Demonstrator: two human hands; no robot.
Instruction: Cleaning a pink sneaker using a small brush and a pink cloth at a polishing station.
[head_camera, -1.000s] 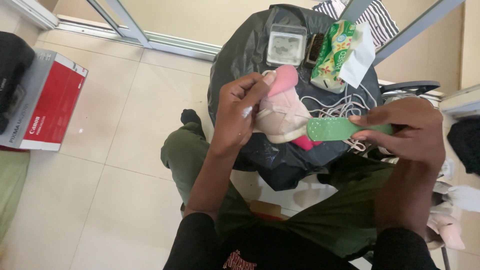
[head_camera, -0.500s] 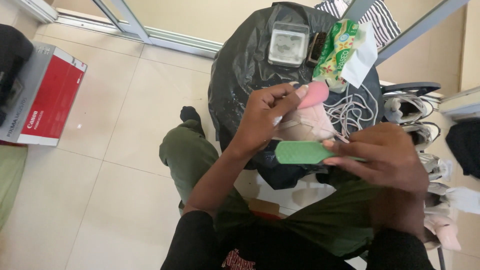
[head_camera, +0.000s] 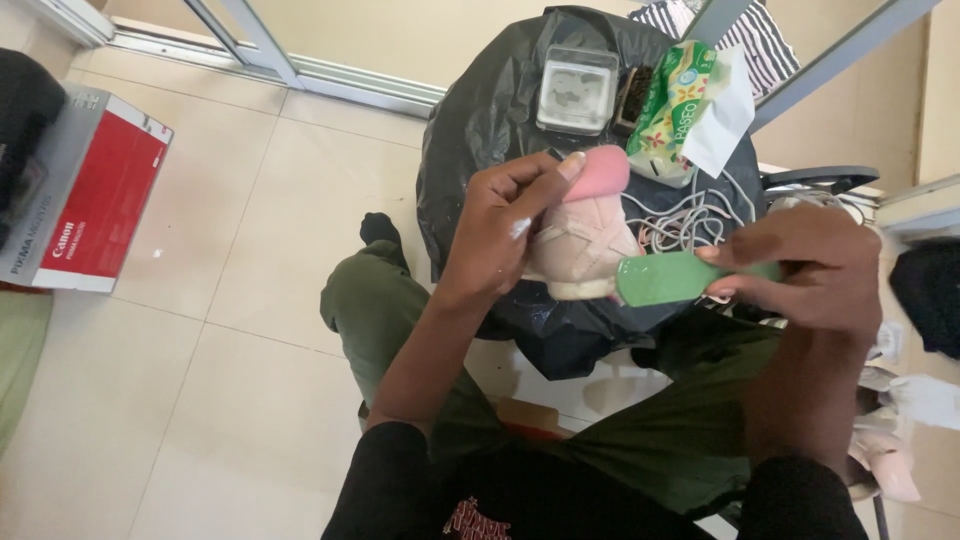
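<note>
My left hand grips a small pale pink shoe with a brighter pink toe, held above a stool covered in black plastic. My right hand holds a flat green brush by its handle. The brush head touches the shoe's lower edge. White laces lie loose on the black plastic behind the shoe.
On the black plastic stand a clear plastic tub, a dark bristle brush and a green tissue pack. A red and grey box sits on the tiled floor at left. More shoes lie at right.
The green brush swept left beneath the shoe and has come back right against its lower edge. My left hand tilted the shoe and returned it.
</note>
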